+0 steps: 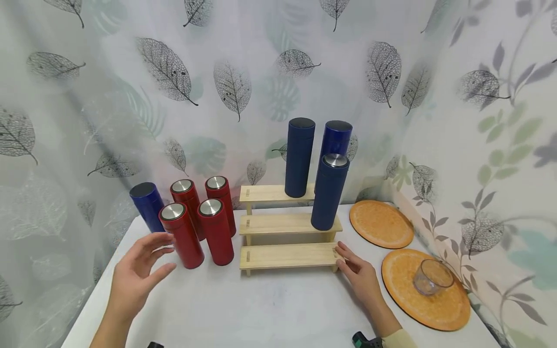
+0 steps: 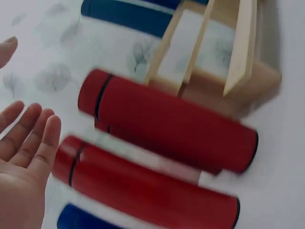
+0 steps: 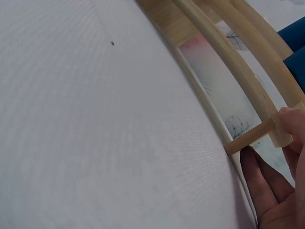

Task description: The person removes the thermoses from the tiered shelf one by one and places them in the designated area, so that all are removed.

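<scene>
Several red flasks (image 1: 181, 237) with silver lids stand together on the left of the table. By the front left flask hovers my left hand (image 1: 138, 275), fingers spread; the left wrist view shows the palm (image 2: 21, 191) apart from the red flasks (image 2: 176, 124). A three-tier wooden rack (image 1: 283, 257) stands in the middle. With thumb and fingers, my right hand (image 1: 359, 278) holds the right end of its lowest tier, by the leg (image 3: 250, 137). On the rack stand a dark blue flask (image 1: 299, 159), a silver-lidded blue flask (image 1: 328, 193) and a shiny blue flask (image 1: 337, 135), partly hidden.
One blue flask (image 1: 147, 208) stands behind the red ones at the left edge. To the right lie two round orange-slice mats (image 1: 378, 223), the nearer bearing a clear glass (image 1: 431, 278). A leaf-print curtain (image 1: 261, 96) borders the white table (image 1: 261, 309).
</scene>
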Available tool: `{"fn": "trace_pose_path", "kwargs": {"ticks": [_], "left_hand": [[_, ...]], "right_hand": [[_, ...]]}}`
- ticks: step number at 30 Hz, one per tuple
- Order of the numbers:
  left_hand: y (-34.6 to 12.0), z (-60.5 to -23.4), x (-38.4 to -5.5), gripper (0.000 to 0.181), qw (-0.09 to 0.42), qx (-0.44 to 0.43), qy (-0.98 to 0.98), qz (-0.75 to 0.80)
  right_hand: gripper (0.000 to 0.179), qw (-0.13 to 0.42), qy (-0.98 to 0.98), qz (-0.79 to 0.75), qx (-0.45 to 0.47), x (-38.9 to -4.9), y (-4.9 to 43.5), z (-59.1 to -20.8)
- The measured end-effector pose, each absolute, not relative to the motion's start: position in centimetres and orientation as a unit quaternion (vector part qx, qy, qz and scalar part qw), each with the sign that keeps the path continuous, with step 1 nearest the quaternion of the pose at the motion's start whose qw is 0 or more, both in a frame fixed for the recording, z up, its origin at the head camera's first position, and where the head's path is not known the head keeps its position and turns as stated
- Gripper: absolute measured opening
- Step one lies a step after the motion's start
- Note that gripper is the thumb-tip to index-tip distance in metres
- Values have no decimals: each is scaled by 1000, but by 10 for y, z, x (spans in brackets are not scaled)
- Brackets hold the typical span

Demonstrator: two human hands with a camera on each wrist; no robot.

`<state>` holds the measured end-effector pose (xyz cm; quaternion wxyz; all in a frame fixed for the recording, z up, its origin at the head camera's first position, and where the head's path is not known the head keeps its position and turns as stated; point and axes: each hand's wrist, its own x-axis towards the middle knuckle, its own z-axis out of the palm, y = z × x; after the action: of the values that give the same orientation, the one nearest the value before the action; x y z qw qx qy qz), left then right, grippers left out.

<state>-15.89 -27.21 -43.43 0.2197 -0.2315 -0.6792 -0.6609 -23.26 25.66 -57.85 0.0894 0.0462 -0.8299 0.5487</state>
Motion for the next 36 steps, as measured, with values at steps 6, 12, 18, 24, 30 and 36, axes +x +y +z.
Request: {"fn": "trace_pose_path", "kwargs": {"ticks": [6, 12, 18, 24, 30, 36], "left_hand": [[-216, -424, -152, 66, 158, -255, -739, -603], [-157, -429, -164, 63, 90, -251, -770, -580], [-115, -427, -184, 65, 86, -265, -776, -566], [-83, -419, -211, 67, 71, -260, -774, -572], [-71, -421, -225, 68, 63, -258, -778, -569], [-68, -419, -236, 60, 53, -270, -761, -588]], "right_hand": [[46, 95, -834, 541, 40, -231, 254, -579], [46, 94, -836, 538, 43, -232, 255, -578], [44, 95, -828, 550, 51, -233, 254, -577], [43, 97, -825, 554, 50, -232, 256, -579], [44, 94, -825, 555, 54, -233, 255, -579], [44, 98, -833, 542, 51, -234, 256, -581]]}}
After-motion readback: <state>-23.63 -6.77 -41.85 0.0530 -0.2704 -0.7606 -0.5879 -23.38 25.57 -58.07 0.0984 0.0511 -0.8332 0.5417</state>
